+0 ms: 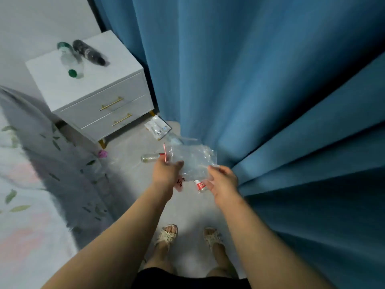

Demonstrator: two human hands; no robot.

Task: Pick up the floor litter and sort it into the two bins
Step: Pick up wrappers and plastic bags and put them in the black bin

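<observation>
White two-drawer nightstand (87,94) with gold bar handles (111,103) and gold legs, set between bed and curtain; on its top, side by side, a clear bottle with green cap (70,61) and a dark bottle (88,52). Blue pleated curtain (270,80), reaching the pale floor (133,184). Bedsheet (25,184), leaf and pink flower print, at left.

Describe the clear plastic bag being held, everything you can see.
The plastic bag is thin, see-through film, crumpled and wrinkled, with a red strip along its left edge. It is held spread above the floor, near the blue curtain. The left hand pinches its left side, the right hand its lower right corner.
</observation>
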